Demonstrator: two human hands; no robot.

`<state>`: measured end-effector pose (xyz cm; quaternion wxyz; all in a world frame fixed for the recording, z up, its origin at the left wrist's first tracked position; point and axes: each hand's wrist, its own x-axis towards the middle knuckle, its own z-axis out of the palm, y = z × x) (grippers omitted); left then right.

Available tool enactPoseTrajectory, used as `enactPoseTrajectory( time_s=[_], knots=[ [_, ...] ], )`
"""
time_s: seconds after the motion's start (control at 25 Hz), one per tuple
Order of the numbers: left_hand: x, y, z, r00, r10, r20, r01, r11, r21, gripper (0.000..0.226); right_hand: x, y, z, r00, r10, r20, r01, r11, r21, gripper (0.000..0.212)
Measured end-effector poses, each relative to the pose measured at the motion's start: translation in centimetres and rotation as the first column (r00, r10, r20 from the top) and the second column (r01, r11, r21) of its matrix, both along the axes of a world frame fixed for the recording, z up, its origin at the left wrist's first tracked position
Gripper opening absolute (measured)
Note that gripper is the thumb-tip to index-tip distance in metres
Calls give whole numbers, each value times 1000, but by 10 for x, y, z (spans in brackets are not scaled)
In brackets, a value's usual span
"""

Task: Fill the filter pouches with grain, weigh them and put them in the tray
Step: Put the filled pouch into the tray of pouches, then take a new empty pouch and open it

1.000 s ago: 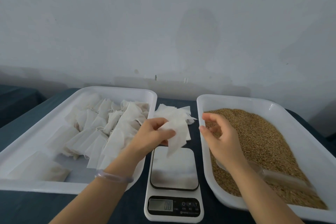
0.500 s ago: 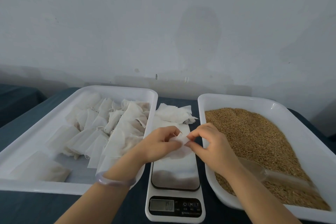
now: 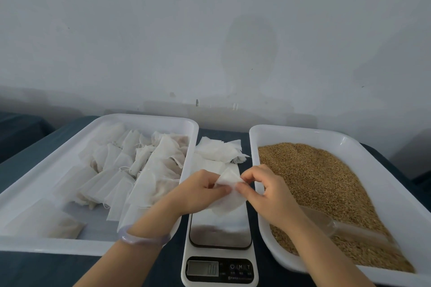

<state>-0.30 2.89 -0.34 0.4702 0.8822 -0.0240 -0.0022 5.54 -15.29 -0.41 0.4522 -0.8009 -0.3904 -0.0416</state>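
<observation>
A flat white filter pouch (image 3: 227,200) hangs above the kitchen scale (image 3: 220,235) in the middle. My left hand (image 3: 198,191) pinches its top edge from the left, and my right hand (image 3: 265,191) pinches the same edge from the right. To the right stands a white tray (image 3: 289,135) heaped with brown grain (image 3: 321,184), with a clear scoop (image 3: 335,226) lying in it. The white tray on the left (image 3: 58,158) holds several pouches (image 3: 130,170).
A loose pile of empty pouches (image 3: 219,151) lies on the dark blue table (image 3: 35,268) behind the scale, between the two trays. The scale's display (image 3: 203,268) faces me at the front edge. A grey wall rises right behind the trays.
My right hand came left from over the grain and took hold of the pouch's edge. My left hand lowered the pouch nearer the scale. Both hands now pinch it together.
</observation>
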Motion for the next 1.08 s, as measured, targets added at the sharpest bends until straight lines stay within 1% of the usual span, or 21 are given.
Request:
enactPoseTrajectory(
  time_s=[0.16,0.2,0.24,0.32,0.4,0.44,0.6,0.64,0.72,0.8,0.88,0.96,1.0,1.08],
  knots=[
    [2,1,-3,999,10,36,-10,1000,15,31,-2,0,1,999,38,-26,-38,999,-18,8],
    [2,1,-3,999,1,43,-1,1000,6,29,-1,0,0,999,46,-11,-47,999,-18,11],
    [2,2,-4,999,-14,42,14,1000,-18,26,0,0,-1,998,54,-14,-54,998,-12,14],
    [2,3,-3,999,-50,19,51,994,-96,25,0,-1,-1,994,81,-78,-83,996,-16,14],
    [2,3,-3,997,-75,18,77,988,-138,14,0,-2,-1,985,114,-129,-121,991,-54,14],
    [1,3,-3,997,-74,29,78,987,-144,14,-1,-2,-1,983,115,-141,-127,989,-81,15],
    [2,2,-1,998,-61,20,63,978,-198,25,-2,-2,1,981,116,-156,-136,983,-125,14],
    [2,2,0,998,-56,17,59,978,-202,25,-2,-2,1,981,104,-163,-124,986,-116,11],
    [3,2,1,999,-22,23,26,979,-203,26,-1,-3,1,985,73,-155,-85,994,-74,19],
    [2,3,2,1000,9,17,-5,976,-219,35,-1,-3,1,987,86,-133,-93,995,-45,21],
    [2,6,3,999,-30,-33,19,956,-294,46,-3,-3,0,986,125,-110,-133,989,-62,24],
    [2,8,7,988,-126,-88,88,932,-351,48,-3,-3,2,983,145,-110,-156,983,-99,29],
    [2,9,8,980,-168,-107,122,930,-347,47,-3,-4,3,981,150,-119,-162,982,-96,28],
    [3,10,9,971,-186,-148,132,940,-314,46,-3,-6,5,981,156,-115,-163,985,-49,31]
  ],
)
